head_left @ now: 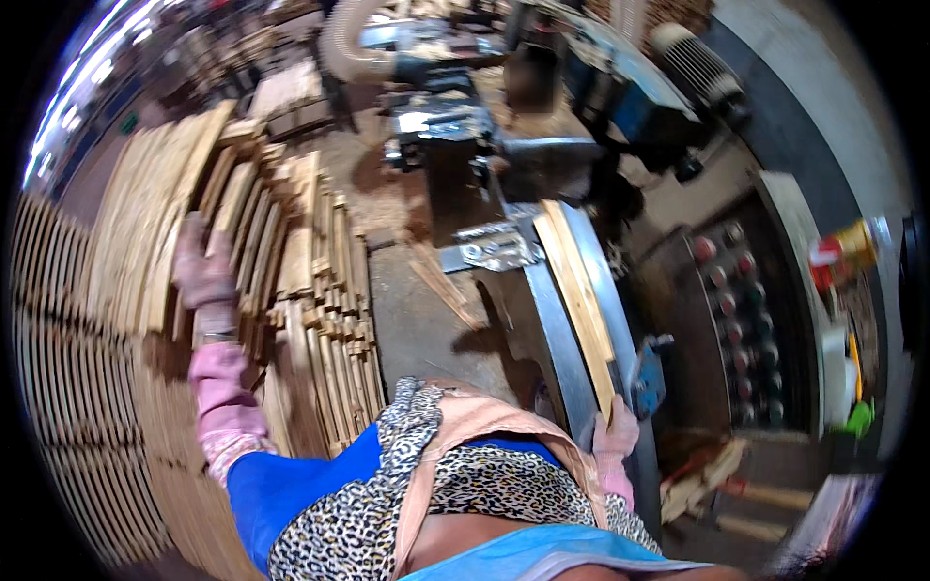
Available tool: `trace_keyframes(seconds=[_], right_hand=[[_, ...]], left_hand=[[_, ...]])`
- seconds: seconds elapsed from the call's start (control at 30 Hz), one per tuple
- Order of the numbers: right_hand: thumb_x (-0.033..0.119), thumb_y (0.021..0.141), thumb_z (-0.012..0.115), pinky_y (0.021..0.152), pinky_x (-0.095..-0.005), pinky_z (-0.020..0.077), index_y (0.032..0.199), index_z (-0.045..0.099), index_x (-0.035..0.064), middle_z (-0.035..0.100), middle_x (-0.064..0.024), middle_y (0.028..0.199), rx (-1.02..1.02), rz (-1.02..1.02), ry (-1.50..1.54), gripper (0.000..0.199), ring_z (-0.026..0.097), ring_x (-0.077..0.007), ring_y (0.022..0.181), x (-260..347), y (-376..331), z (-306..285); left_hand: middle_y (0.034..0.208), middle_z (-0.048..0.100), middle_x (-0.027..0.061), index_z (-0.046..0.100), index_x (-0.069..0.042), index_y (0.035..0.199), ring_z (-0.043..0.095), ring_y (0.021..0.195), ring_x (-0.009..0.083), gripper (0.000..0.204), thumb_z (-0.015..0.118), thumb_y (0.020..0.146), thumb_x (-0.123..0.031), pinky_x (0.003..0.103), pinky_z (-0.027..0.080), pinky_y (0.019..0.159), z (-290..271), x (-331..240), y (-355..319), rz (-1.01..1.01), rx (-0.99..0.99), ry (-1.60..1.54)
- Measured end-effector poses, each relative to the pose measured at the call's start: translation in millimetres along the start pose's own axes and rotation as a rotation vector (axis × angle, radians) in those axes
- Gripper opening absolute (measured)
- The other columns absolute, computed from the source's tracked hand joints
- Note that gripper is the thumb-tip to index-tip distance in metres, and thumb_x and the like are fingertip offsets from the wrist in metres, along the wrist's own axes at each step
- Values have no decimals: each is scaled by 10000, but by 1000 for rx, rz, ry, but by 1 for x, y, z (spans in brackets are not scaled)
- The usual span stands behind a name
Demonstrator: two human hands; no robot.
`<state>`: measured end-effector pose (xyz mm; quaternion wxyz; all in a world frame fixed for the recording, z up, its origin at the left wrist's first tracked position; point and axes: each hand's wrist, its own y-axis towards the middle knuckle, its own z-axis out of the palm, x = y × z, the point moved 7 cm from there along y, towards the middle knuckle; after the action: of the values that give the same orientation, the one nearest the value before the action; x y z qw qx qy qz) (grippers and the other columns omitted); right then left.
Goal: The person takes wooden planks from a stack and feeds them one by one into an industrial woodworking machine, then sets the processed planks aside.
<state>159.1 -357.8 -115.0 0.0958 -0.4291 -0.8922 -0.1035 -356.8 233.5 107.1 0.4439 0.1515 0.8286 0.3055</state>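
My left hand (205,278) lies on a stack of pale wooden boards (160,213) at the left, fingers stretched out and thumb apart, touching the boards near the stack's right side. At the right, my right hand (614,438) is closed around the near end of a wooden strip (579,290). This strip lies lengthwise on the narrow metal bed (552,320) of a machine, with what looks like a second strip close alongside it. Part of my right hand's grip is hidden by the wood.
Shorter wooden pieces (315,252) are piled right of the boards. A metal clamp-like block (489,247) sits by the bed. A button panel (741,320) stands at the right, a motor (697,68) beyond. A ribbed hose (349,44) hangs at the back. Loose offcuts (441,283) lie on the floor.
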Motion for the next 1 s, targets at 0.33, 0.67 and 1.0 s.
trace_keyframes(seconds=[0.33,0.67,1.0], right_hand=[[199,876,710,883,-512,518,1372,574,143,678,-223,1054,-372,439,345,517,649,-430,1013,62,153,52],[235,906,669,862,-486,534,1223,667,105,707,-182,1038,-590,109,551,342,665,-414,988,76,74,25],[257,867,754,907,-502,521,1420,545,72,669,-226,1103,-207,326,137,620,641,-430,1043,13,-73,17]], left_hand=[[1360,640,137,546,-157,1389,609,1226,367,515,632,882,-188,481,530,991,32,65,124,-135,342,1148],[1181,697,210,578,-146,1262,678,1107,390,293,474,994,-91,506,559,899,29,91,131,-39,406,1178],[1244,680,188,568,-125,1308,671,1177,349,300,451,1042,-201,495,550,938,18,41,124,-115,352,1192]])
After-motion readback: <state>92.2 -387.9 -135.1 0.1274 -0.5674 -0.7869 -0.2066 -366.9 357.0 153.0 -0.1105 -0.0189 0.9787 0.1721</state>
